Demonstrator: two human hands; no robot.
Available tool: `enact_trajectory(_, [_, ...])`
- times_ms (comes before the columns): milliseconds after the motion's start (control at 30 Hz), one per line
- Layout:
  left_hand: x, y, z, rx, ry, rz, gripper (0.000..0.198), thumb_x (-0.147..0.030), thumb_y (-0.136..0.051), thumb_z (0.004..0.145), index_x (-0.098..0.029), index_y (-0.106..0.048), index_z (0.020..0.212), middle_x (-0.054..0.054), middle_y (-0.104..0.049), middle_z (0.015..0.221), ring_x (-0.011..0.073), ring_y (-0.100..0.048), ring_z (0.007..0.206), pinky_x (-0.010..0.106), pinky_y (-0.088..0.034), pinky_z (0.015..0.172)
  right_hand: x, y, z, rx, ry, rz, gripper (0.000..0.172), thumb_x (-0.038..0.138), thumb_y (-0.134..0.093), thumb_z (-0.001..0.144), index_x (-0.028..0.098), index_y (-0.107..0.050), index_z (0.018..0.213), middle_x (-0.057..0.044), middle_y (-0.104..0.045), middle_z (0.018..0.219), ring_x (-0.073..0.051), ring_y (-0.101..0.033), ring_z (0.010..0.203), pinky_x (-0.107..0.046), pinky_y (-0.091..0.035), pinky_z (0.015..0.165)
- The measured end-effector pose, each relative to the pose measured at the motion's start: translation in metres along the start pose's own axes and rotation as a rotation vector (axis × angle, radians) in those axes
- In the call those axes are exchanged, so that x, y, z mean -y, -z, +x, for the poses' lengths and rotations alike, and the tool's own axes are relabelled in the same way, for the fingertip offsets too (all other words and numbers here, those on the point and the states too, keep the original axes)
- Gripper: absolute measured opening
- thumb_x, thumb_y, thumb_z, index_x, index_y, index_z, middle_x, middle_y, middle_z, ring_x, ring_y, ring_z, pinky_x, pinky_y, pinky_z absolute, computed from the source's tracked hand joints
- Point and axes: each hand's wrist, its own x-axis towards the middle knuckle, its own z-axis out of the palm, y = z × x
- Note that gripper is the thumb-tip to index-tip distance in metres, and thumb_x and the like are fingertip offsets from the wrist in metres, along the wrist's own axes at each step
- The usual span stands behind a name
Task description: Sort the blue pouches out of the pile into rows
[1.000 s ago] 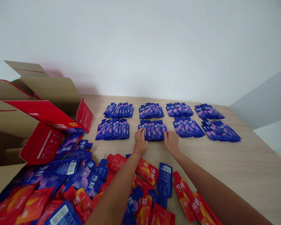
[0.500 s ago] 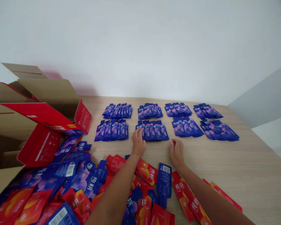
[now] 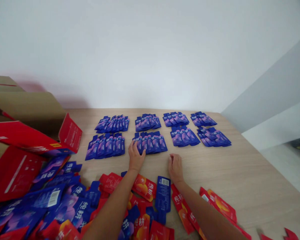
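Note:
My left hand [image 3: 136,156] touches the left end of a fanned group of blue pouches [image 3: 153,142] in the front row. Its thumb is spread away from the fingers, and no pouch is lifted. To the right of that group, my right hand [image 3: 175,167] rests on the table with its fingers curled in; nothing shows in it. Nearby in the front row lie another blue group [image 3: 106,146] on the left and a blue group [image 3: 184,136] on the right. Below my hands, a blue pouch [image 3: 163,195] lies back side up beside a red pouch [image 3: 145,186].
More blue fans, such as the back-row group [image 3: 147,122], lie near the wall. An open red carton [image 3: 71,133] stands at the left. A mixed heap of blue and red pouches [image 3: 72,206] spreads in front of it. Red pouches [image 3: 220,205] lie at the lower right.
The view has turned to the right, so everything appears further left. My left thumb has opened away from the fingers. My right hand stays curled on the table.

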Motion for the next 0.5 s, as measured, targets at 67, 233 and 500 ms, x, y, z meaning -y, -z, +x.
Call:
enact_trajectory(67, [0.002,-0.001,0.001,0.005,0.011,-0.006,0.048,-0.026,-0.056,0.08,-0.011,-0.042,0.124,0.022,-0.04,0.133,0.0313,-0.035,0.13,0.054,-0.032,0.108,0.002,-0.001,0.002,-0.001,-0.003,0.006,0.017,0.021,-0.034,0.09,0.019,-0.05,0.096,-0.009,-0.052,0.092,-0.024,-0.048,0.09,-0.046,-0.044,0.085])
enact_trajectory(233, [-0.003,0.007,0.008,0.034,0.078,-0.046,0.046,-0.027,-0.054,0.079,-0.016,-0.042,0.122,0.017,-0.043,0.132,0.0297,-0.036,0.132,0.054,-0.031,0.11,0.011,0.001,0.003,-0.02,-0.023,-0.027,0.022,0.014,-0.032,0.089,0.019,-0.052,0.097,-0.011,-0.054,0.094,-0.025,-0.05,0.091,-0.045,-0.045,0.086])
enact_trajectory(500, [-0.019,0.019,0.026,0.188,0.129,0.071,0.065,-0.043,-0.039,0.082,-0.057,-0.008,0.137,-0.03,-0.007,0.152,0.0275,-0.026,0.139,0.053,-0.029,0.113,0.013,-0.001,0.014,0.002,-0.024,-0.169,0.032,0.001,-0.047,0.072,0.018,-0.055,0.098,-0.008,-0.058,0.093,-0.023,-0.053,0.088,-0.041,-0.051,0.081])
